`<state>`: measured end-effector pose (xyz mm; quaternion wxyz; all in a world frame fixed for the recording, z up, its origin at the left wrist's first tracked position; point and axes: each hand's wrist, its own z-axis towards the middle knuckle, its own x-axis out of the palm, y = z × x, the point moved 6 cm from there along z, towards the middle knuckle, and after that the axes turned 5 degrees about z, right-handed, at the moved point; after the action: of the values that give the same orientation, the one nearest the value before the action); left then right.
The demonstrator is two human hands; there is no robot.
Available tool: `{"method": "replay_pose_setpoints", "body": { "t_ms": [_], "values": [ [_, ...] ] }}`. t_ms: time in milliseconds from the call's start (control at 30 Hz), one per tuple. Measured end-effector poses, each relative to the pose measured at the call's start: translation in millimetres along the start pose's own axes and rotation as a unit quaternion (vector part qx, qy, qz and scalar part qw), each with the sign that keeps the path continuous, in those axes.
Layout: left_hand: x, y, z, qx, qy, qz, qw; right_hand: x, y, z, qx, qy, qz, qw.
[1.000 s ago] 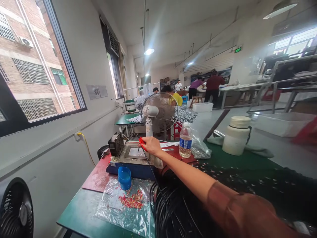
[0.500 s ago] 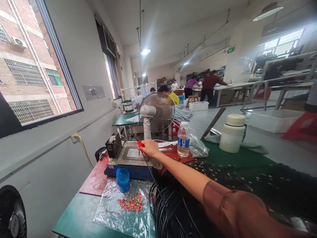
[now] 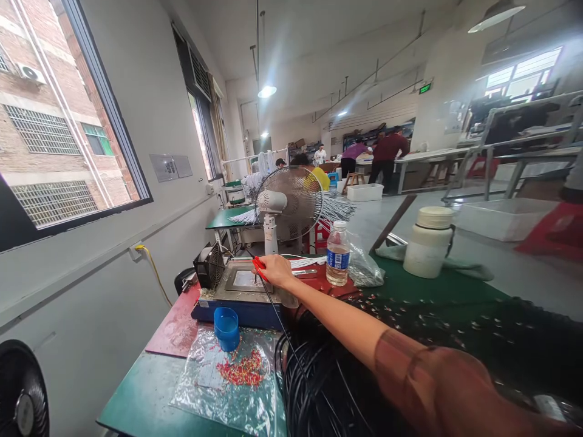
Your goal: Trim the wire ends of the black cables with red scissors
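Note:
My right hand (image 3: 274,270) reaches across from the right with its fingers closed on a thin black cable (image 3: 288,331). Red material (image 3: 259,267) shows at the fingertips; I cannot tell whether it is a finger cover or part of a tool. The cable slants down to a thick bundle of black cables (image 3: 314,376) under my forearm. Just below the fingers is a blue-sided box with a square metal pan on top, like a solder pot (image 3: 237,297). My left hand is out of view.
A small black fan (image 3: 209,267) stands left of the pot. In front are a blue cup (image 3: 226,331) and red and yellow bits (image 3: 241,369) on a plastic bag (image 3: 204,394). Behind are a large fan (image 3: 291,203), a bottle (image 3: 337,258) and a cream jug (image 3: 428,243). People work farther back.
My right hand stays in nearly the same place, still gripping the cable. The view has shifted very slightly, and the people in the background have moved a little.

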<state>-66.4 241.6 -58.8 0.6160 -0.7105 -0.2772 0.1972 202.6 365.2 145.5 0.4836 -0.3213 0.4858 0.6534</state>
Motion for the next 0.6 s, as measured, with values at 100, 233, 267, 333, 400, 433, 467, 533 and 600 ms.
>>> {"method": "replay_pose_setpoints", "body": {
  "t_ms": [100,233,267,333,400,433,467,533,600],
  "values": [
    [-0.2,5,1,-0.031,-0.007,0.02,0.999,0,-1,0,-0.001,-0.004,0.001,1.0],
    [15.6,3,15,-0.063,-0.011,0.04,0.997,2,-1,0,-0.003,-0.004,0.003,1.0],
    [21.7,1,19,-0.068,-0.011,0.044,0.997,2,-1,0,-0.004,-0.004,0.004,1.0],
    [35.5,-6,31,-0.075,-0.012,0.049,0.996,2,-1,0,-0.004,-0.004,0.005,1.0],
    [50.6,-16,43,-0.078,-0.012,0.051,0.996,2,-1,0,-0.004,-0.004,0.006,1.0],
    [58.3,-23,50,-0.077,-0.012,0.051,0.996,2,-1,-1,-0.004,-0.004,0.006,1.0],
    [66.1,-30,56,-0.076,-0.011,0.05,0.996,2,-1,-1,-0.003,-0.005,0.007,1.0],
    [81.2,-46,69,-0.07,-0.008,0.049,0.996,1,-1,-1,-0.001,-0.005,0.008,1.0],
    [94.8,-64,81,-0.061,-0.003,0.046,0.997,1,-1,-2,0.001,-0.004,0.01,1.0]
  ]
}}
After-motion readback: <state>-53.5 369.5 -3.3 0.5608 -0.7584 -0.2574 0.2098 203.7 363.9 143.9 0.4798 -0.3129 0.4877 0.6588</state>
